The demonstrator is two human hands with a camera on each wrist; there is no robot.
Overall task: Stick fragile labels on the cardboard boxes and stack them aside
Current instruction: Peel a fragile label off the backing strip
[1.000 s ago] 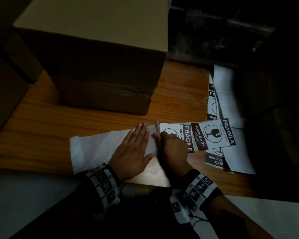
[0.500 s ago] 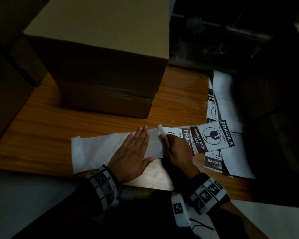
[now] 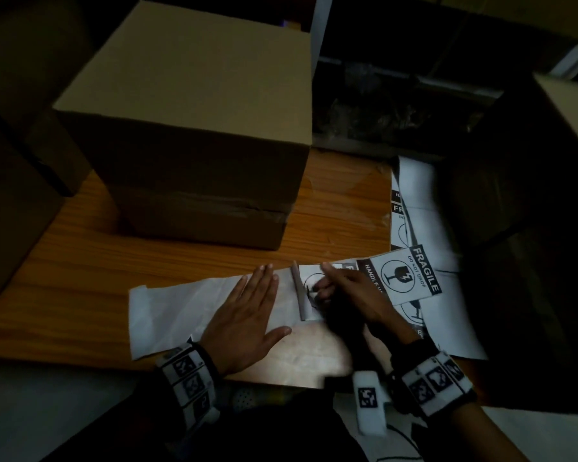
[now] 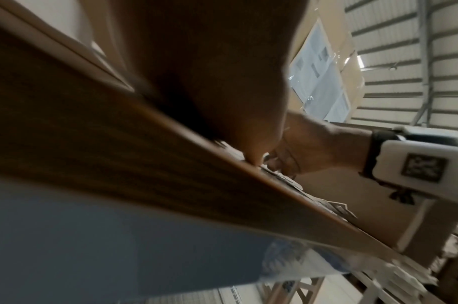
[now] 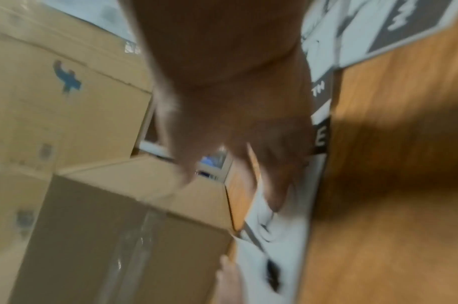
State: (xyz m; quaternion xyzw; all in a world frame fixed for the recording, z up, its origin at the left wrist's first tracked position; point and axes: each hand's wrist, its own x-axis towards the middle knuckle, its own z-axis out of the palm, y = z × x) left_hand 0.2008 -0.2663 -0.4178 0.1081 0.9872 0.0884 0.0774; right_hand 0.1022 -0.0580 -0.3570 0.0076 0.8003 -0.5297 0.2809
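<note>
A strip of white backing paper (image 3: 167,311) with black-and-white fragile labels lies on the wooden table (image 3: 80,261). My left hand (image 3: 247,315) presses flat on the bare part of the strip, fingers straight. Just to its right, my right hand (image 3: 327,288) pinches a fragile label (image 3: 309,285) whose left edge curls up off the backing. Another fragile label (image 3: 404,275) on the strip lies beyond my right hand. A large closed cardboard box (image 3: 187,111) stands behind the strip. The right wrist view shows my right hand (image 5: 248,144) blurred over the labels.
More label sheets (image 3: 414,201) lie at the right of the table. Dark cardboard boxes flank the table on the left (image 3: 10,181) and right (image 3: 531,195). The table's near edge (image 4: 170,164) runs under my wrists. Stacked boxes (image 5: 53,92) show behind.
The label's lifted part has grown from a corner to its whole left edge. My right hand has shifted right, uncovering the glass symbol. The left hand stays flat on the strip.
</note>
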